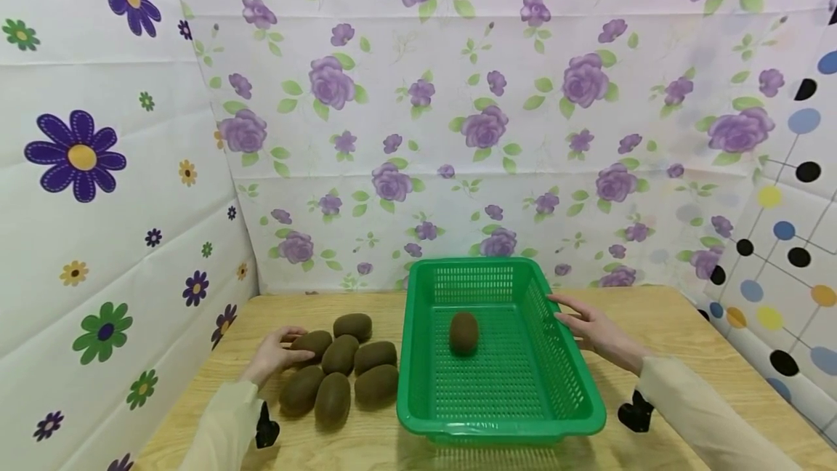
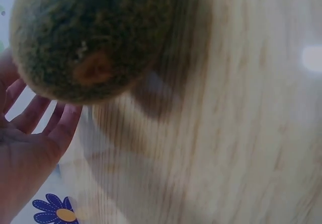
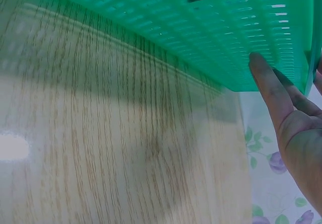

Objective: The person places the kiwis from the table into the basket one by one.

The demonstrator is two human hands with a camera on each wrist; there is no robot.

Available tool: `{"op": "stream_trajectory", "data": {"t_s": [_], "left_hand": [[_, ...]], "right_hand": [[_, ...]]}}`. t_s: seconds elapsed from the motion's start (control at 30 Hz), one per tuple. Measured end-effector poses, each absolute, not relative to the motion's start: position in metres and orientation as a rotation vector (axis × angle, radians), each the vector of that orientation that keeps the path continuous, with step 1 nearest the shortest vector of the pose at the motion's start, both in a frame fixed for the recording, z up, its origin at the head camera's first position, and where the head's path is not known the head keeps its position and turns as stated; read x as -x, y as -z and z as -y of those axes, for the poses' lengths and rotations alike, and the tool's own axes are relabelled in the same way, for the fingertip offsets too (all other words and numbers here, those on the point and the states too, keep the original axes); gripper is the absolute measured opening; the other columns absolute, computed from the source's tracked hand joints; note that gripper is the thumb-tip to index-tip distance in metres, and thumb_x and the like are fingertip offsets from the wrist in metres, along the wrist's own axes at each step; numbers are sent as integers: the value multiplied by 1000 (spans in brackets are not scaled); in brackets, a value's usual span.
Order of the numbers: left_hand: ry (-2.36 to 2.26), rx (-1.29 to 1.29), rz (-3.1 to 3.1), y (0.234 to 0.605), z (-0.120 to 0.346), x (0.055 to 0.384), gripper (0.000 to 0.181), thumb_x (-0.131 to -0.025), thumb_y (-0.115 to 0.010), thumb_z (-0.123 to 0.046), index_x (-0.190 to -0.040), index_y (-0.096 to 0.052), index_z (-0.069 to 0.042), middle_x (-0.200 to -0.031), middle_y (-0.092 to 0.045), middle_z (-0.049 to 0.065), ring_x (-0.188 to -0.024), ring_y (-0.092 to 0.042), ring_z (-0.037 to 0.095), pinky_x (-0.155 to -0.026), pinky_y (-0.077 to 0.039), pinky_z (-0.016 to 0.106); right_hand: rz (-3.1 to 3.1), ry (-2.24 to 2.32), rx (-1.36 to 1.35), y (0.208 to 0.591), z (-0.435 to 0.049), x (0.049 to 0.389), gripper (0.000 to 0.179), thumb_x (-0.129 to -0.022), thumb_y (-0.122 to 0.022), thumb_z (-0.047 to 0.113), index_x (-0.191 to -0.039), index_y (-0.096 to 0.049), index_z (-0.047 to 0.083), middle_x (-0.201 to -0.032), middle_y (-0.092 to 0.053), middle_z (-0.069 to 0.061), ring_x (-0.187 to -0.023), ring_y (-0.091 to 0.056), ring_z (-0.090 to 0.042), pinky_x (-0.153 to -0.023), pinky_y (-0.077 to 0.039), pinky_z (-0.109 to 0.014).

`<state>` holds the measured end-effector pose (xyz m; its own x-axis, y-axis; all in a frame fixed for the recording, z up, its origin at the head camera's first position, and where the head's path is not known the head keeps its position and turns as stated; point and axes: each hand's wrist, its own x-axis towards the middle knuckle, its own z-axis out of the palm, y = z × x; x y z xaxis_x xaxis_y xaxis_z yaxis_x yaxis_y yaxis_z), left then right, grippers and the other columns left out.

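My left hand (image 1: pixel 277 353) is at the left edge of a group of several brown kiwis, its thumb and fingers around one kiwi (image 1: pixel 314 344). In the left wrist view a large kiwi (image 2: pixel 90 38) close to the camera covers part of the left hand (image 2: pixel 30 143), including the fingertips. A green plastic basket (image 1: pixel 500 427) with slotted walls stands right of the group. One kiwi (image 1: pixel 463 333) lies inside it, toward the back left. With fingers over the rim and thumb against the outer wall, my right hand (image 1: pixel 598 333) grips the basket's right side.
The wooden table (image 1: pixel 628 311) carries everything. Behind it hangs a cloth with purple roses (image 1: pixel 484 126); patterned cloths also cover the left (image 1: pixel 157 325) and right (image 1: pixel 771 267) sides. Other kiwis (image 1: pixel 332 400) lie close together between the left hand and the basket.
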<state>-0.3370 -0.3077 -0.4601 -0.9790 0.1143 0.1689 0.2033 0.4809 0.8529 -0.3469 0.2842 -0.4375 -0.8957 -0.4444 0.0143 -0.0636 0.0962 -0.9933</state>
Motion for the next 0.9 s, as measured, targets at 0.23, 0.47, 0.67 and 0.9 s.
{"op": "stream_trajectory", "data": {"t_s": [0.23,0.47,0.67,0.9], "left_hand": [[1437,98,2673,458,304,334,55,-71,-79,-13,-115,-54,7,-111,-51,25,-101,-48,38,-72,-46,36],[1416,74,2676,453,314,330,57,-72,-78,-19,-117,-53,6,-115,-48,26,-104,-45,38,-79,-43,43],[1431,74,2650,446,322,328,59,-75,-76,-22,-121,-50,6,-118,-47,27,-109,-42,40,-83,-40,46],[1520,130,2603,429,316,328,61,-79,-72,-25,-126,-47,3,-123,-42,26,-112,-38,39,-85,-38,49]], "right_hand": [[-2098,1868,503,439,-284,347,56,-97,-44,20,-146,-16,12,-141,-17,-27,-113,-44,-37,-85,-42,-47],[-2079,1890,505,439,-284,347,56,-97,-44,19,-146,-16,12,-139,-22,-29,-111,-46,-38,-84,-43,-47],[-2084,1894,508,439,-284,348,56,-98,-43,19,-146,-16,12,-139,-21,-28,-110,-47,-37,-83,-43,-47],[-2078,1896,505,438,-283,348,56,-98,-43,18,-146,-15,10,-137,-25,-30,-109,-48,-38,-82,-43,-47]]}}
